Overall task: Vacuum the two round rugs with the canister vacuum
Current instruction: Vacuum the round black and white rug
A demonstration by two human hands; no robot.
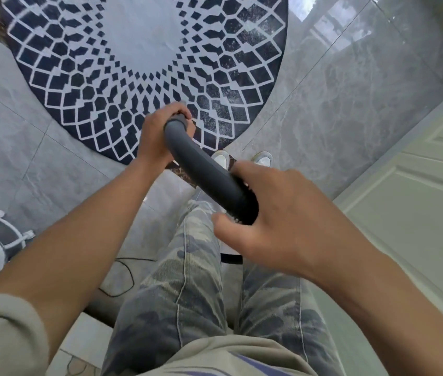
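Left hand: the left hand (158, 134) is clenching round the far, upper end of the curved handle tube (187, 158), fingers (179, 108) wrapping over the top of it.
Right hand: the right hand (291, 213) is grasping the near, lower end of the same tube, where the grey is giving way to a black ribbed part; the thumb (223, 223) is reaching underneath and the other fingers are curling over the far side, mostly hidden.
Tube position: it is arching between the two hands, above the person's shoes (221, 160) and the near edge of the round rug (147, 63), and is being held off the floor (350, 104).
Rug position: the patterned rug is lying on the grey tiles straight ahead, its near edge just in front of the shoes; the left hand is hovering over that edge.
Done so far: it is hard to judge; pale specks are showing on the dark patches along the rug's right side, so this rug is probably not finished.
Left to do: likely most of this rug, plus the second rug, which is not showing here.
Hidden: the floor nozzle, the hose and the canister are not appearing in view.
Nearby: a thin dark cable (125, 278) is looping on the floor by the person's left leg.
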